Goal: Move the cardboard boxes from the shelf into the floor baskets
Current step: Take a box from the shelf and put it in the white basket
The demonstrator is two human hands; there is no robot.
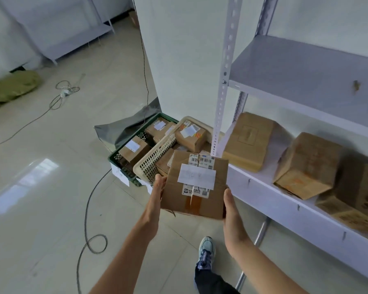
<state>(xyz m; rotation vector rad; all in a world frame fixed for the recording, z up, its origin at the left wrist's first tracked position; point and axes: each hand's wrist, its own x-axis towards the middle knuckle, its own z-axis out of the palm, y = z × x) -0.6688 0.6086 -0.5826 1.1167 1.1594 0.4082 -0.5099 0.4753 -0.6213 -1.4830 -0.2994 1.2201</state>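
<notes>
Under the held box (194, 187), the fingers of the left hand (157, 188) and right hand (229, 206) are hidden. Behind that box, the near end of the cream basket (155, 160) is covered. Right of it, a carton (357, 200) is cut by the edge.

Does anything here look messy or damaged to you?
The middle cardboard box on the lower shelf sits tilted and looks dented. Boxes lie jumbled in the cream basket, and a loose cable snakes across the floor.

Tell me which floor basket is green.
The left basket, farther from the shelf, is dark green; the cream basket beside it is pale lattice plastic.
</notes>
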